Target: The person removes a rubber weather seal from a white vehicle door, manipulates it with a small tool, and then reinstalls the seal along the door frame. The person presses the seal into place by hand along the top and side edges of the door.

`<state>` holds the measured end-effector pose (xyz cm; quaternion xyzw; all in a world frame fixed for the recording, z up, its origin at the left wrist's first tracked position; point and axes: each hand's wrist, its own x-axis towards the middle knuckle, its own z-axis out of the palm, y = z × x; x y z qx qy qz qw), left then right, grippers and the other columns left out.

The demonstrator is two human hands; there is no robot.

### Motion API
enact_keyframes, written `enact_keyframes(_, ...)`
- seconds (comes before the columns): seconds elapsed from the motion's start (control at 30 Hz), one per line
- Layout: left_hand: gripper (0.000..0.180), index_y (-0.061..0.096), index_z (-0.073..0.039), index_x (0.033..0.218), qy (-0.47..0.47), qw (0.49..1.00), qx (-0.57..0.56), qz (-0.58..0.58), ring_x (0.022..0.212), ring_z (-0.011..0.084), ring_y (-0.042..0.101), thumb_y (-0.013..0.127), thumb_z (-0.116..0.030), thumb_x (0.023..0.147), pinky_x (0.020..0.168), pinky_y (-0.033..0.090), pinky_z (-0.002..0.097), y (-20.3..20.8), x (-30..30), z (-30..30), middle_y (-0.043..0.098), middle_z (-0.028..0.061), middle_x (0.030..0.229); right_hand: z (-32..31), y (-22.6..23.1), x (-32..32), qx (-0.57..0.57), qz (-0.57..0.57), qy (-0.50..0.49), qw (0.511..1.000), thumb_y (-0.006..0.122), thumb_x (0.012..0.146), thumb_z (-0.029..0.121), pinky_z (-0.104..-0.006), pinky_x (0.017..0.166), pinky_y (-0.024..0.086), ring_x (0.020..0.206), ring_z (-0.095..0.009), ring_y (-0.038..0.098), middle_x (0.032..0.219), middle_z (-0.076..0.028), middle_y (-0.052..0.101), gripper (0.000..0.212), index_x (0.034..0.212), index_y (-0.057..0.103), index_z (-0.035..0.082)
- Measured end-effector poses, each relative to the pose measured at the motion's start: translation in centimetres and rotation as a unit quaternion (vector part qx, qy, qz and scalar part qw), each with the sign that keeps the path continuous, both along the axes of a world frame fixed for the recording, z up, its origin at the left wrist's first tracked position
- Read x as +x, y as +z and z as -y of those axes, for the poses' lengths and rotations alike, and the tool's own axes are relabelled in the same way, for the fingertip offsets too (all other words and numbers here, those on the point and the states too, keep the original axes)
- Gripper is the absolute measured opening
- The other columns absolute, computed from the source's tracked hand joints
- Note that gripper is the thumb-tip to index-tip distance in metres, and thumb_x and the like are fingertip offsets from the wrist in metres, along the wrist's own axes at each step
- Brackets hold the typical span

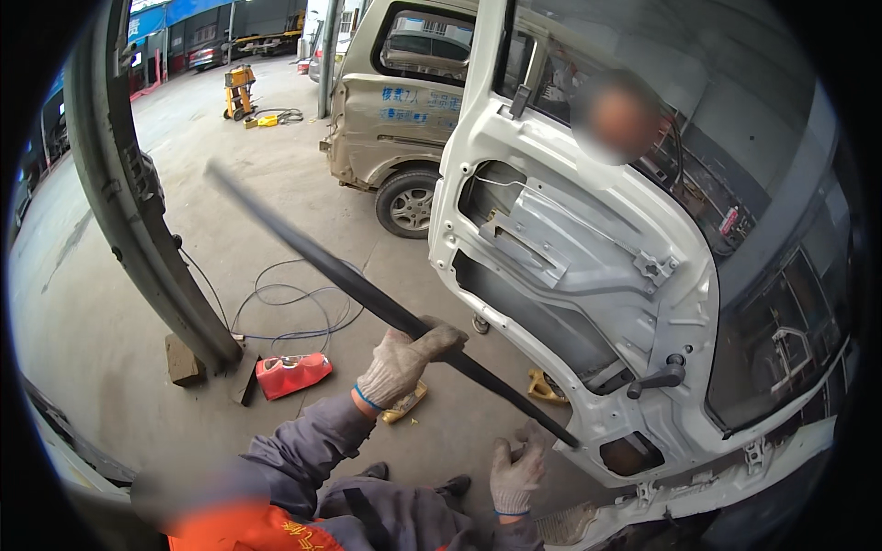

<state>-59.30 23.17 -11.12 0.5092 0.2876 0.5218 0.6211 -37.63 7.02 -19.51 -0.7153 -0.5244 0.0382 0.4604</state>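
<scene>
A long black strip, apparently rubber or plastic trim, slants from the upper left down to the white vehicle door. My left hand, in a knitted work glove, is closed around its middle. The strip's lower end reaches the door's bottom corner; I cannot tell whether it touches. Just below that end is my right hand, gloved too, its fingers loosely bent and apart, holding nothing visible. The door's inner panel is bare metal with large cut-outs and a black window crank.
To the left stands a steel post. On the floor lie a red container, a dark looped hose and yellow tools near the door. A beige van is parked behind, and a yellow wheeled machine stands farther off.
</scene>
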Motion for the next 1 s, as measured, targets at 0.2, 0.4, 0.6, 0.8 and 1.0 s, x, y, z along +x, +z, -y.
enact_keyframes(0.2, 0.045, 0.068, -0.005, 0.122, 0.001, 0.998, -0.064, -0.003, 0.086, 0.0142, 0.07, 0.054, -0.045, 0.106, 0.073, 0.058, 0.0264, -0.6, 2.2, 1.0, 0.073, 0.0078, 0.11, -0.3, 2.9, 0.2, 0.091, 0.163, -0.043, 0.981, 0.078, 0.087, 0.018, -0.0366, 0.063, 0.055, 0.07, -0.023, 0.065, 0.119, -0.015, 0.063, 0.059, 0.139, 0.054, 0.005)
enact_keyframes(0.4, 0.053, 0.061, 0.002, 0.123, -0.039, 0.986, -0.119, 0.114, 0.099, 0.0258, 0.071, 0.057, -0.047, 0.105, 0.08, 0.063, 0.0346, -2.1, 3.8, 0.6, 0.069, 0.0173, 0.119, 0.4, 3.9, 0.9, 0.14, 0.146, -0.023, 0.979, 0.081, 0.083, 0.018, -0.0359, 0.068, 0.059, 0.083, -0.025, 0.071, 0.127, -0.015, 0.062, 0.064, 0.14, 0.055, 0.005)
enact_keyframes(0.6, 0.047, 0.06, 0.003, 0.12, -0.075, 0.989, -0.081, 0.097, 0.094, 0.0237, 0.072, 0.059, -0.041, 0.104, 0.077, 0.062, 0.0309, 0.7, 5.5, 1.7, 0.07, 0.0169, 0.117, 0.3, 8.7, 3.2, 0.144, 0.247, -0.025, 0.958, 0.083, 0.081, 0.017, -0.0376, 0.07, 0.06, 0.079, -0.028, 0.07, 0.129, -0.015, 0.059, 0.068, 0.142, 0.054, 0.006)
enact_keyframes(0.8, 0.053, 0.06, 0.0, 0.123, -0.074, 0.992, 0.085, -0.058, 0.097, 0.021, 0.069, 0.055, -0.05, 0.105, 0.071, 0.06, 0.0293, 5.7, 7.7, 2.6, 0.069, 0.0159, 0.119, 2.2, 11.7, 6.7, -0.074, 0.3, -0.051, 0.95, 0.077, 0.083, 0.033, -0.0436, 0.075, 0.059, 0.092, -0.034, 0.07, 0.125, -0.015, 0.061, 0.067, 0.141, 0.054, 0.008)
enact_keyframes(1.0, 0.039, 0.058, -0.005, 0.131, -0.222, 0.968, 0.113, -0.037, 0.098, 0.0275, 0.076, 0.07, -0.007, 0.094, 0.08, 0.064, 0.0362, 12.8, 10.8, 1.4, 0.074, 0.0145, 0.113, 1.9, 14.4, 13.4, 0.035, 0.413, -0.132, 0.9, 0.073, 0.086, 0.023, -0.0421, 0.072, 0.056, 0.091, -0.03, 0.069, 0.107, -0.009, 0.068, 0.05, 0.133, 0.061, 0.009)
